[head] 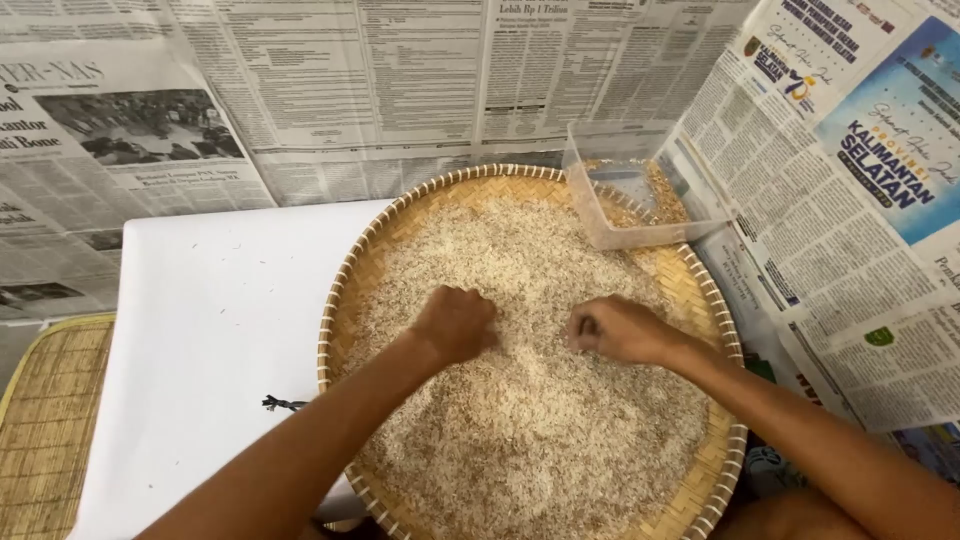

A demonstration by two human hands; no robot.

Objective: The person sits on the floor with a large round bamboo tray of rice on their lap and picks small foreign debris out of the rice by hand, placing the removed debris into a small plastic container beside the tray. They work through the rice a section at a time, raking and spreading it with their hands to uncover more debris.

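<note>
Both hands rest curled on the rice (530,400) at frame centre: left hand (457,322) loosely fisted, right hand (615,328) pinching grains; the clear plastic container (640,195) lies upper right, nearer the right hand.

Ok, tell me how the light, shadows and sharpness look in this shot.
Head view: soft, even light, no hard glare; the white sheet is bright but not blown out. Faint shadows sit under the left hand and right hand on the rice. The woven tray and clear plastic tub are fairly sharp; individual grains blur together, and the forearms at the bottom edge look soft.
</note>
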